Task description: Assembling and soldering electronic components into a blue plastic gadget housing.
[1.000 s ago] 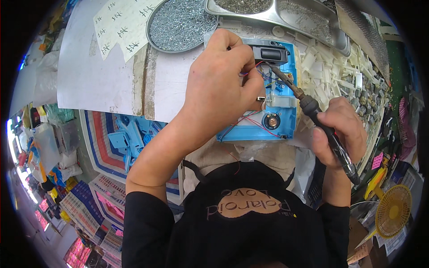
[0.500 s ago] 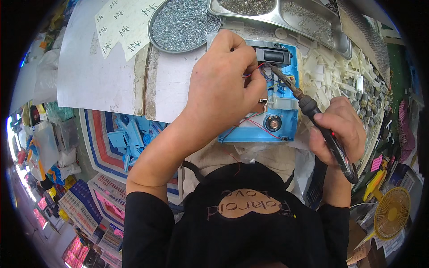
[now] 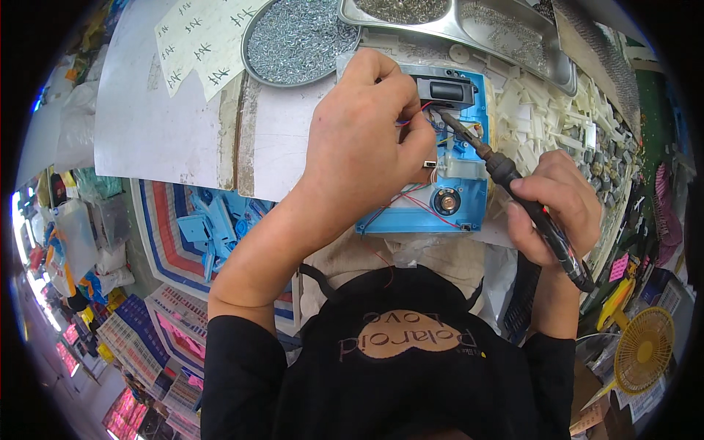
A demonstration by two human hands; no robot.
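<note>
A blue plastic housing [image 3: 396, 222] lies open on the bench, with a small round speaker [image 3: 446, 201], a black module [image 3: 447, 91] and thin coloured wires inside. My left hand [image 3: 370, 128] reaches over its left side, thumb and fingertips pinched on thin red and blue wires [image 3: 408, 120] just below the black module. In my right hand [image 3: 561, 209] is a black-handled soldering iron [image 3: 506, 172], its fingers wrapped round the grip. The iron's tip meets the wiring close to the black module's lower edge; whether it touches a joint is too small to tell. My left hand hides part of the housing.
Behind the housing stand a round tray of small metal screws [image 3: 301, 44] and a divided metal tray [image 3: 506, 37]. White plastic parts [image 3: 543, 121] are heaped on the right. To the left below the bench, a striped bag [image 3: 165, 227] holds blue plastic parts. A yellow fan [image 3: 644, 350] stands lower right.
The soldering iron and my right hand have shifted very slightly, with the iron's tip a little left and lower. My left hand keeps its pinch on the wires.
</note>
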